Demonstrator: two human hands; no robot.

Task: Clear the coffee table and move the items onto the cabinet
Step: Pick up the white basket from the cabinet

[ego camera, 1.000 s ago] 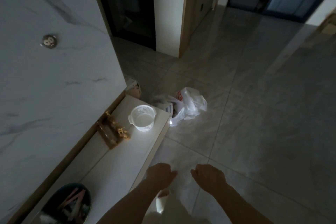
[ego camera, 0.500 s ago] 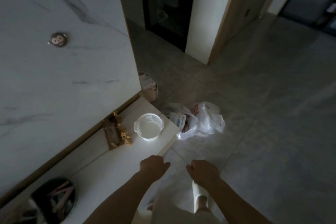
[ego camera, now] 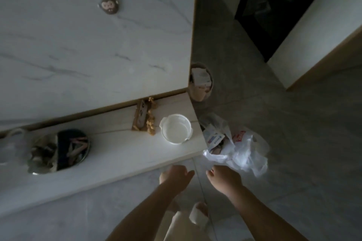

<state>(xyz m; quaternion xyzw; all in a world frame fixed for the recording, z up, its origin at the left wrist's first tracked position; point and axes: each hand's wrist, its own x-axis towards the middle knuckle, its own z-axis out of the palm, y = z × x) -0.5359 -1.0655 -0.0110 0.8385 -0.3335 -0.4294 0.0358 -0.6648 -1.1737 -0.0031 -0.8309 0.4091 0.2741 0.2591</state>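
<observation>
Both hands are empty: left hand (ego camera: 176, 177) loosely curled, right hand (ego camera: 225, 178) half open, held low over the floor at 6 o'clock of the cabinet surface (ego camera: 117, 154); neither grips anything. On the surface: basket (ego camera: 175, 131) near the 3 o'clock end; ornament (ego camera: 146, 121) just beside it at 9 o'clock; dish (ego camera: 64, 150) further along. Bag (ego camera: 241, 152) lies on the floor by the end; judged unrelated. Coffee table not in view.

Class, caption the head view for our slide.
Empty left hand and right hand near cabinet holding a white basket.
</observation>
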